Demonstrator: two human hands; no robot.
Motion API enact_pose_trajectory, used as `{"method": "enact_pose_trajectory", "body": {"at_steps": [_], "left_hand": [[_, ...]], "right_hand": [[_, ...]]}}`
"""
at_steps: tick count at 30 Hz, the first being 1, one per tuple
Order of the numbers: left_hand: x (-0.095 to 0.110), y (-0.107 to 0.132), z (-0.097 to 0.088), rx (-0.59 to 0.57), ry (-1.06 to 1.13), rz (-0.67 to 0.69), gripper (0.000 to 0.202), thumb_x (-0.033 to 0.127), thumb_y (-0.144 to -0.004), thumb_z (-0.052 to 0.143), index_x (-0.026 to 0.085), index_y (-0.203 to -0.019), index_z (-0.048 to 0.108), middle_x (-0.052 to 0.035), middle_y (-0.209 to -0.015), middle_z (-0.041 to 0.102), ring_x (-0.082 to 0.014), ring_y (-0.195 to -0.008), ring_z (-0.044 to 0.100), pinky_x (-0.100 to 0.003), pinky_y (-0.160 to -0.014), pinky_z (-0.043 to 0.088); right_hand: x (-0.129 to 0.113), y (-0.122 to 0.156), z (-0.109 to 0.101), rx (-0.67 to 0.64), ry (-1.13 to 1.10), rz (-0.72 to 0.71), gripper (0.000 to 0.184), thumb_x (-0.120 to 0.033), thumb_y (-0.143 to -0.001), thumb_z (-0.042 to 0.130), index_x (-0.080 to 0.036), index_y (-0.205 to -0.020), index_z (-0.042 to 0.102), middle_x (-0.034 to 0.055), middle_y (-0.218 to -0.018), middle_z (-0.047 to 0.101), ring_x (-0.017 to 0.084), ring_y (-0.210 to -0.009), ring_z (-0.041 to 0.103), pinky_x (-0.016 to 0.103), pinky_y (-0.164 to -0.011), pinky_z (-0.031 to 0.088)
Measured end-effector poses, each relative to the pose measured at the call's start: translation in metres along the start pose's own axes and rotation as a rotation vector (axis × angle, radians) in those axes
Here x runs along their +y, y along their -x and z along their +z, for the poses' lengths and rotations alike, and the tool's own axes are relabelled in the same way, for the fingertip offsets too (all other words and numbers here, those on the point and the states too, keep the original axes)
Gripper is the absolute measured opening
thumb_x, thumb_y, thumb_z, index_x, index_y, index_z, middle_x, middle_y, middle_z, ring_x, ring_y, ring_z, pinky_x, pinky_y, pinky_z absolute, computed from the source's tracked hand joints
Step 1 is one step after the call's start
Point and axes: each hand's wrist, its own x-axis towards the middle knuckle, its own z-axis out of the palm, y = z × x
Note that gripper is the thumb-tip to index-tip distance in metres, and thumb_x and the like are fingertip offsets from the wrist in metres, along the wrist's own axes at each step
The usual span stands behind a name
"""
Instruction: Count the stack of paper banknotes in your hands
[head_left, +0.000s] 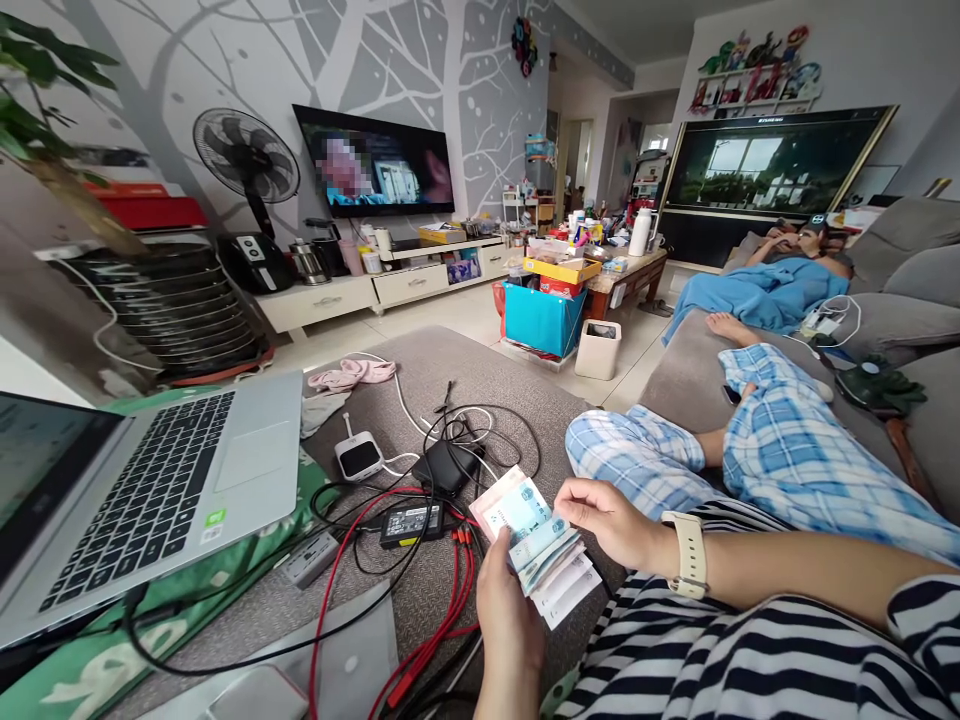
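My left hand (504,612) is closed round a fanned stack of banknotes (536,545), held low in front of me above the grey sofa seat. My right hand (611,520), with a cream watch on its wrist, pinches the upper right side of the same stack. The top note, green and white, is pushed out toward the left. My legs in blue checked trousers (757,450) stretch out to the right of the notes.
An open silver laptop (150,490) lies at the left on a green cloth. Tangled black and red cables (420,520), a power brick and chargers cover the seat. Another person lies under a blue blanket (757,290) on the sofa at the far right. A cluttered coffee table (622,270) stands beyond.
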Motion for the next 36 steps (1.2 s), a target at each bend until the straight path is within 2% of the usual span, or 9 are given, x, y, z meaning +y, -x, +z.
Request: {"method": "enact_pose_trajectory", "body": {"at_steps": [6, 11, 17, 21, 23, 26, 29, 33, 36], "left_hand": [[0.001, 0.000, -0.001, 0.022, -0.032, 0.006, 0.027, 0.027, -0.073, 0.064, 0.009, -0.094, 0.065, -0.0101, -0.078, 0.069, -0.0213, -0.067, 0.066, -0.033, -0.070, 0.052], [0.000, -0.001, -0.001, 0.022, -0.015, 0.026, 0.024, 0.022, -0.072, 0.064, 0.009, -0.092, 0.065, -0.0094, -0.075, 0.068, -0.0204, -0.066, 0.065, -0.032, -0.066, 0.051], [0.003, 0.006, 0.003, 0.012, -0.051, 0.068, 0.030, 0.020, -0.069, 0.066, 0.010, -0.096, 0.066, -0.0102, -0.080, 0.070, -0.0221, -0.071, 0.067, -0.033, -0.067, 0.052], [0.001, 0.005, 0.002, -0.022, -0.050, 0.080, 0.036, 0.021, -0.065, 0.069, 0.011, -0.099, 0.066, -0.0105, -0.087, 0.070, -0.0223, -0.077, 0.067, -0.032, -0.070, 0.052], [-0.002, 0.001, -0.001, -0.039, -0.044, 0.075, 0.038, 0.022, -0.062, 0.072, 0.011, -0.097, 0.066, -0.0093, -0.085, 0.070, -0.0206, -0.074, 0.066, -0.031, -0.070, 0.051], [-0.005, -0.005, -0.004, -0.047, -0.047, 0.071, 0.039, 0.024, -0.057, 0.076, 0.011, -0.091, 0.066, -0.0049, -0.072, 0.067, -0.0168, -0.062, 0.062, -0.029, -0.063, 0.048], [-0.006, -0.006, -0.007, -0.066, -0.036, 0.076, 0.038, 0.023, -0.055, 0.078, 0.010, -0.089, 0.065, -0.0015, -0.062, 0.062, -0.0141, -0.055, 0.058, -0.026, -0.057, 0.044], [-0.004, -0.002, -0.005, -0.078, -0.036, 0.080, 0.037, 0.021, -0.057, 0.078, 0.011, -0.089, 0.064, -0.0040, -0.071, 0.066, -0.0132, -0.057, 0.059, -0.026, -0.060, 0.045], [-0.004, 0.000, -0.003, -0.075, -0.057, 0.081, 0.038, 0.021, -0.056, 0.078, 0.011, -0.089, 0.064, -0.0043, -0.073, 0.066, -0.0137, -0.060, 0.060, -0.028, -0.064, 0.047]], "right_hand": [[-0.004, 0.001, 0.000, -0.025, 0.009, 0.006, 0.037, -0.049, -0.088, 0.050, -0.015, -0.075, 0.058, -0.0004, -0.068, 0.054, 0.012, -0.066, 0.047, 0.025, -0.063, 0.037], [-0.007, 0.002, 0.000, -0.060, -0.005, -0.011, 0.039, -0.045, -0.091, 0.046, -0.015, -0.070, 0.058, 0.0023, -0.068, 0.062, 0.013, -0.067, 0.054, 0.027, -0.068, 0.040], [-0.003, 0.004, 0.001, -0.065, -0.002, 0.073, 0.026, -0.040, -0.076, 0.068, -0.015, -0.073, 0.059, -0.0014, -0.065, 0.058, 0.011, -0.060, 0.051, 0.023, -0.057, 0.039], [-0.008, 0.006, -0.003, -0.093, 0.089, 0.090, 0.020, -0.032, -0.071, 0.072, -0.015, -0.076, 0.062, -0.0019, -0.067, 0.057, 0.010, -0.061, 0.049, 0.023, -0.056, 0.038], [-0.014, 0.005, -0.005, -0.119, 0.128, 0.122, 0.018, -0.028, -0.069, 0.073, -0.016, -0.077, 0.062, -0.0023, -0.067, 0.056, 0.010, -0.061, 0.047, 0.022, -0.055, 0.037], [-0.020, 0.003, -0.005, -0.140, 0.166, 0.183, 0.018, -0.021, -0.066, 0.072, -0.016, -0.076, 0.059, -0.0040, -0.065, 0.052, 0.010, -0.061, 0.045, 0.022, -0.054, 0.035], [-0.018, 0.002, -0.001, -0.077, 0.220, 0.202, 0.021, -0.016, -0.063, 0.071, -0.018, -0.076, 0.054, -0.0056, -0.064, 0.048, 0.009, -0.059, 0.043, 0.022, -0.053, 0.033], [0.003, 0.005, 0.002, 0.097, 0.175, 0.183, 0.035, -0.016, -0.063, 0.072, -0.021, -0.087, 0.048, -0.0077, -0.065, 0.045, 0.009, -0.058, 0.041, 0.023, -0.056, 0.034], [0.017, 0.008, 0.000, 0.138, 0.098, 0.238, 0.044, -0.019, -0.063, 0.073, -0.021, -0.097, 0.046, -0.0071, -0.068, 0.048, 0.010, -0.061, 0.046, 0.024, -0.060, 0.036]]}}
